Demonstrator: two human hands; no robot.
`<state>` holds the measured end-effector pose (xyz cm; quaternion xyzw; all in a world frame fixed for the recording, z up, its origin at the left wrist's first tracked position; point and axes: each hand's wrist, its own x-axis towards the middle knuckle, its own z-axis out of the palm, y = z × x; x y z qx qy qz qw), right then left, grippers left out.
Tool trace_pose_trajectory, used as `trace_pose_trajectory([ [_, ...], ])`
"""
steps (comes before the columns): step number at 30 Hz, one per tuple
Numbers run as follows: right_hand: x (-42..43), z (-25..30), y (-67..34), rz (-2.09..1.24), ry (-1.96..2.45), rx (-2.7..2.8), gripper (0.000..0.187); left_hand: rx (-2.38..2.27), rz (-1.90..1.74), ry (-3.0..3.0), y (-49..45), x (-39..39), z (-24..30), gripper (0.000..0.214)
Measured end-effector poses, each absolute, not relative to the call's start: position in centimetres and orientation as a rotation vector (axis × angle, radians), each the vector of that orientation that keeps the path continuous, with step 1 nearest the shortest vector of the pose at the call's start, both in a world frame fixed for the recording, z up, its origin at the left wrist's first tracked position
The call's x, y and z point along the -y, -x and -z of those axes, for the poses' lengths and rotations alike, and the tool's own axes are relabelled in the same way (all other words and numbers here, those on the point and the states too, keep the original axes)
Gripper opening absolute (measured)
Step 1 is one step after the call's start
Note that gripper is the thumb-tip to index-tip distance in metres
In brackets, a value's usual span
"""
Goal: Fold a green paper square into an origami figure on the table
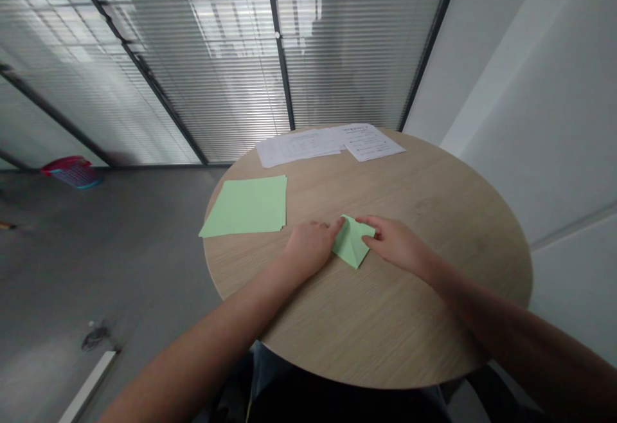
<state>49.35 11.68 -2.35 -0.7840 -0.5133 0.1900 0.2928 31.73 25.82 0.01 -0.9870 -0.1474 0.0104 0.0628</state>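
A small piece of green paper (pixel 353 247), folded with creases running across it, lies on the round wooden table in front of me. My left hand (pixel 312 244) is closed at its left side, a finger pressing the paper's upper left edge and the other fingers curled. From the right, my right hand (pixel 393 240) pinches the paper's right corner between thumb and fingers. The left hand's fingertips are partly hidden by the hand itself.
A stack of green paper sheets (pixel 245 206) lies at the table's left edge. White printed sheets (pixel 308 145) rest at the far edge of the table (pixel 453 217). A pink basket (pixel 73 171) stands on the floor to the left. A white wall (pixel 554 89) rises at the right.
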Motion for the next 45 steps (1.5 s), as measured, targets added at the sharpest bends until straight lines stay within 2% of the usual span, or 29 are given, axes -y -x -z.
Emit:
trace_pose_trajectory([
  [4, -11.3, 2.6, -49.9, -0.317, 2.136, 1.52, 0.039, 0.203, 0.214, 2.987, -31.8, -26.3, 0.5, 0.04],
  [9, -11.2, 2.9, -51.2, -0.088, 2.035, 1.524, 0.041, -0.06, 0.207, 3.065, -32.2, -27.0, 1.3, 0.033],
  [13, -11.3, 3.5, -52.2, -0.102, 1.903, 1.728, 0.032, -0.103, 0.221, 3.136, -32.3, -27.0, 1.4, 0.029],
  [19, -11.5, 4.9, -52.8, -0.131, 1.806, 1.924, 0.038, -0.132, 0.201, 3.227, -32.2, -27.2, 1.3, 0.018],
  [24, -10.6, 5.1, -52.3, -0.021, 1.933, 2.094, 0.046, -0.337, 0.34, 3.286, -31.9, -27.6, 1.2, 0.021],
  [29, -10.5, 4.5, -51.5, 0.021, 2.02, 2.088, 0.053, -0.457, 0.306, 3.36, -31.6, -27.7, 1.0, 0.023],
  [38, -14.1, 2.7, -50.7, 0.005, 1.923, 2.05, 0.038, -0.385, 0.281, 3.411, -31.6, -28.1, 1.1, 0.025],
  [45, -11.8, 3.8, -52.2, -0.02, 1.889, 1.977, 0.035, -0.309, 0.196, 3.42, -31.9, -28.1, 1.2, 0.029],
])
